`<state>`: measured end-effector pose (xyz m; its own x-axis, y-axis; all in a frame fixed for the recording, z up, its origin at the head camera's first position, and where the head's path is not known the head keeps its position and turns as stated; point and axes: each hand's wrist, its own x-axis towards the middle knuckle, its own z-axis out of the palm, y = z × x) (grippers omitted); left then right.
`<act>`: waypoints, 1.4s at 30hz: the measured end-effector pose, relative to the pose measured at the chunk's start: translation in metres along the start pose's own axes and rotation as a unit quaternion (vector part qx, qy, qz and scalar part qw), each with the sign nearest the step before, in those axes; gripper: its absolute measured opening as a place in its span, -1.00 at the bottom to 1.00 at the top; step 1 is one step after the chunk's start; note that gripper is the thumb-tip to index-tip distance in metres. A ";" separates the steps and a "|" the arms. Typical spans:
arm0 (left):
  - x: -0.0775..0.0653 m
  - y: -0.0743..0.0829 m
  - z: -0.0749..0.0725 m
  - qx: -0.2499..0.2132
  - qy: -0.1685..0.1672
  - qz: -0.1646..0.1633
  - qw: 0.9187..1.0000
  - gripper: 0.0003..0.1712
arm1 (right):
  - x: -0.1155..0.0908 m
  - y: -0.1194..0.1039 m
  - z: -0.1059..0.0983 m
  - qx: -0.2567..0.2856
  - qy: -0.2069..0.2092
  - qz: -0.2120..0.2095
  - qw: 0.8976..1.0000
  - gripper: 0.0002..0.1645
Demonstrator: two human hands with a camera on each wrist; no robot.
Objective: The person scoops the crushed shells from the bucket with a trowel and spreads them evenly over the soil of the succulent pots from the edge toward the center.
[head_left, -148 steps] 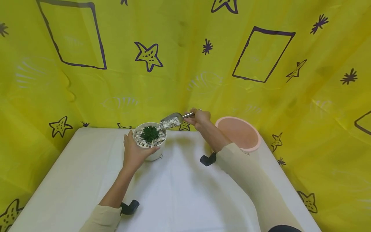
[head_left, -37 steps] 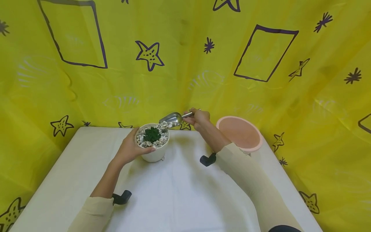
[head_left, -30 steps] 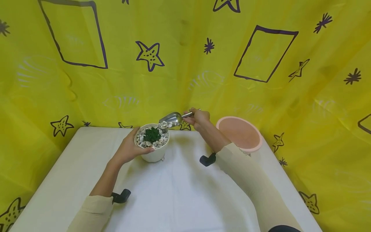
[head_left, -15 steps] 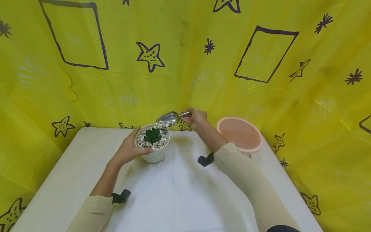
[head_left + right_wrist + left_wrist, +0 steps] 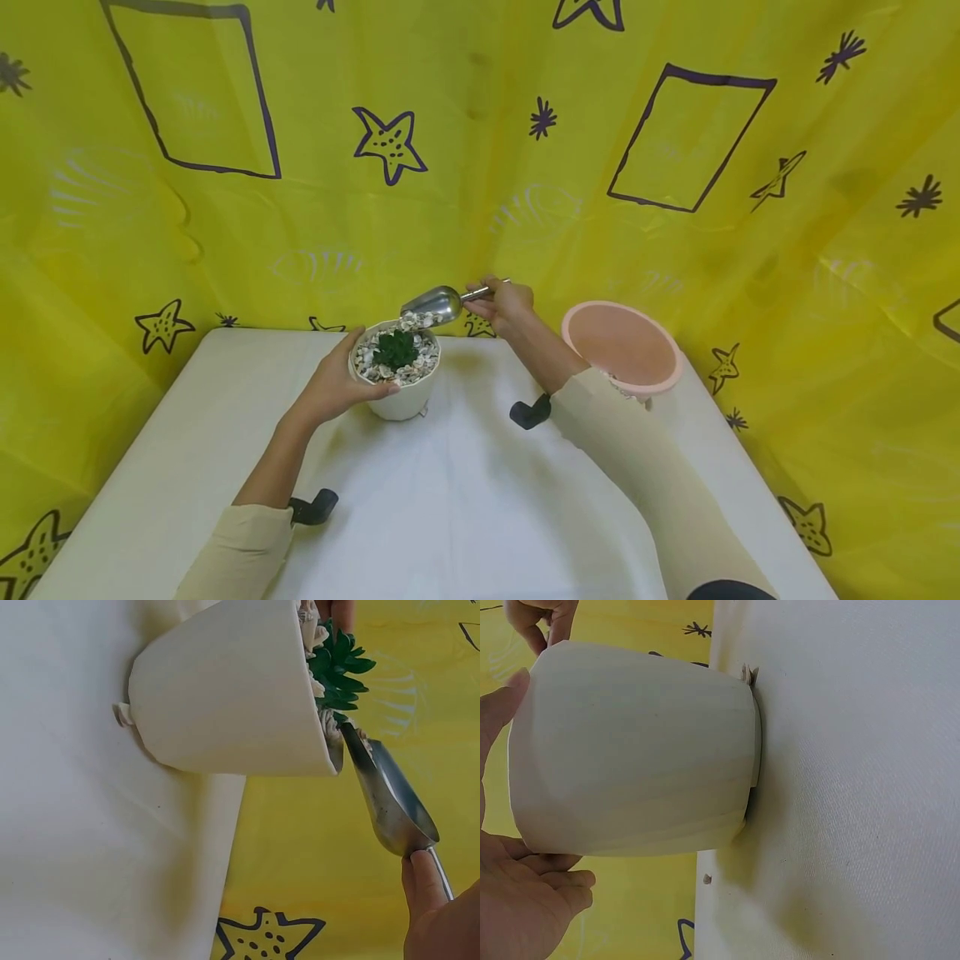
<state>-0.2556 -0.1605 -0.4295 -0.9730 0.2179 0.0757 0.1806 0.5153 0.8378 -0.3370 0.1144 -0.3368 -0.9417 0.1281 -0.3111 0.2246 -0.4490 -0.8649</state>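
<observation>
A white flower pot [image 5: 401,403] stands upright on the table, holding a dark green succulent [image 5: 396,350] ringed by whitish stone or shell chips [image 5: 372,367]. My left hand [image 5: 335,385] grips its upper left side, thumb across the front and fingers behind; the left wrist view shows the pot [image 5: 637,750] between thumb and fingers. With my right hand [image 5: 512,307] I hold a metal scoop [image 5: 446,303] by its handle. Its mouth tilts down over the pot's back right rim, with chips in it. In the right wrist view the scoop [image 5: 386,814] reaches the rim beside the leaves.
To the right, behind my right forearm, is a pink basin [image 5: 622,342]. The white-covered table [image 5: 450,500] meets a yellow patterned curtain [image 5: 465,150] at the back. Small pale bits [image 5: 124,714] lie at the pot's base, and a small stone [image 5: 707,879] lies near the table edge.
The scoop has shifted left and turned further over the pot, and it holds fewer chips than at first. My left hand has slid round the pot, which sits slightly further right.
</observation>
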 end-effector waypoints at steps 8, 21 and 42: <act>0.000 -0.003 0.000 0.004 -0.003 -0.007 1.000 0.43 | 0.001 -0.005 -0.013 -0.007 0.010 0.012 1.000 -0.55; 0.001 -0.004 -0.001 0.007 -0.003 0.002 1.000 0.43 | -0.005 -0.018 -0.029 -0.022 0.014 0.024 0.999 -0.52; 0.000 -0.003 0.000 0.004 -0.003 0.001 1.000 0.43 | -0.013 -0.025 -0.035 -0.077 0.010 0.009 0.997 -0.73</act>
<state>-0.2559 -0.1620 -0.4317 -0.9718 0.2241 0.0732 0.1829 0.5210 0.8337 -0.3213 0.1550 -0.3245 -0.9326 0.1391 -0.3331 0.2786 -0.3096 -0.9091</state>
